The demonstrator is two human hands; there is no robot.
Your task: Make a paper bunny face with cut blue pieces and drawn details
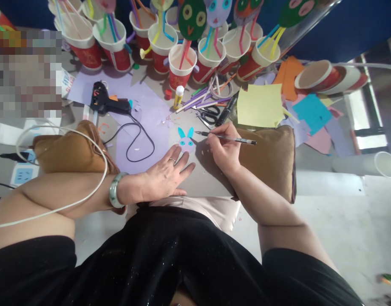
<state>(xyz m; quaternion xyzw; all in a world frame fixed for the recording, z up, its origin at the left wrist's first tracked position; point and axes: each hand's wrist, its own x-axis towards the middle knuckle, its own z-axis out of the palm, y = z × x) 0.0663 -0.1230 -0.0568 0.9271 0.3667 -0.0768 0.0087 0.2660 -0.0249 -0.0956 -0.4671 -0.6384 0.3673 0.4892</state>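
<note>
A small lilac paper bunny face (186, 143) with blue ears and blue eyes lies on the grey table in front of me. My left hand (165, 174) rests flat beside it, fingers spread, with fingertips at the face's lower edge. Between the fingers of my right hand (225, 148) is a black pen (235, 138), its tip pointing left, close to the right ear and apart from the paper. A brown cushion (268, 157) lies under and beside my right wrist; another brown cushion (66, 151) sits by my left forearm.
Several red paper cups (182, 63) with straws and paper faces line the back. A black glue gun (109, 102) with its cord lies on lilac paper (147, 97). Near the middle are a glue stick (179, 97), scissors (211, 114) and yellow paper (261, 104). A white cable (101, 178) crosses my left arm.
</note>
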